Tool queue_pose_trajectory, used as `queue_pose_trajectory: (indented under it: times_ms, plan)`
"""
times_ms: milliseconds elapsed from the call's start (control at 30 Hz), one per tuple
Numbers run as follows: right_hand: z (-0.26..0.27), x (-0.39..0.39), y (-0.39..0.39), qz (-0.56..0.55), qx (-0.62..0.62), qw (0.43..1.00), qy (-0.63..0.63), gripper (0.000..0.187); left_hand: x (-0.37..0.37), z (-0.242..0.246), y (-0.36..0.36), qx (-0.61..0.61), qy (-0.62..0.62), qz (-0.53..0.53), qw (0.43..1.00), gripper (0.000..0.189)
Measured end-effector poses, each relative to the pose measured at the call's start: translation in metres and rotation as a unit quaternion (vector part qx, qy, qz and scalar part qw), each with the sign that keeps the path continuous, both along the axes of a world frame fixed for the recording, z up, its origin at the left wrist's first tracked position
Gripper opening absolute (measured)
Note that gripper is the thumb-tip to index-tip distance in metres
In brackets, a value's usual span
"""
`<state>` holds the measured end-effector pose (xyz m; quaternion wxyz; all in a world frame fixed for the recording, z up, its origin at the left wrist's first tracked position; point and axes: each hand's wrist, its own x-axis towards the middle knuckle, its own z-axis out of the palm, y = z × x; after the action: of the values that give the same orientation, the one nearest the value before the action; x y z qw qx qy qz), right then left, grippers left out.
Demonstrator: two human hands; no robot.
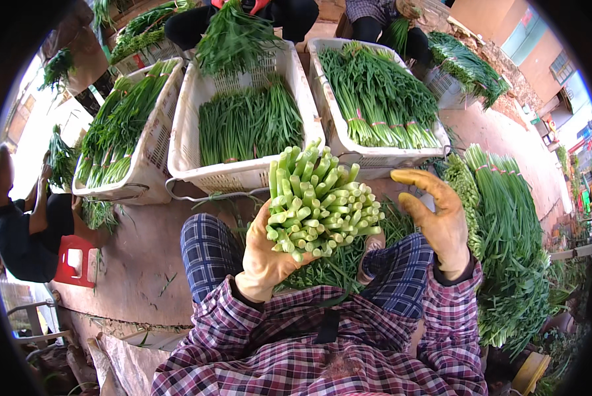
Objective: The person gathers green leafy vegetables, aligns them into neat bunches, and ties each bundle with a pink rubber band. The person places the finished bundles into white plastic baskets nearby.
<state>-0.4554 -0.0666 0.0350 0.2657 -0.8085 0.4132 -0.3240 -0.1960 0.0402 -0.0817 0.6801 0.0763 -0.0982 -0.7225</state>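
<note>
My left hand (261,257), in a pale yellow rubber glove, grips a thick bunch of long-stemmed leafy greens (320,203). The cut pale-green stem ends point up towards me, and the leaves are mostly hidden below. Gloved as well, my right hand (437,218) is raised to the right of the bunch, apart from it. Its thumb and fingers are spread, with nothing between them. Just beyond the bunch stands a white plastic crate (246,173), partly filled with greens (249,123).
Full crates of tied greens flank it on the left (122,123) and right (380,99). A tall pile of banded bunches (503,222) rises by my right side. Co-workers sit opposite and at left; one person (23,237) is near a red plastic stool (75,262). Loose leaves (325,270) lie between my legs.
</note>
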Motion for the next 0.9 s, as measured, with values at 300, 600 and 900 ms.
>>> queue_pose_trajectory:
  times_ms: [300,600,900]
  plan:
    - [0.027,0.074,0.023,0.208,-0.202,0.956,0.039,0.083,0.006,-0.015,0.0,-0.058,-0.027,0.021,0.998,0.057]
    - [0.012,0.109,0.006,0.246,-0.189,0.95,0.04,0.047,0.01,-0.005,0.001,-0.016,-0.296,0.039,0.954,0.096]
    - [0.016,0.121,0.0,0.24,-0.294,0.915,0.135,0.043,0.021,0.002,-0.002,0.011,-0.322,-0.035,0.946,0.09]
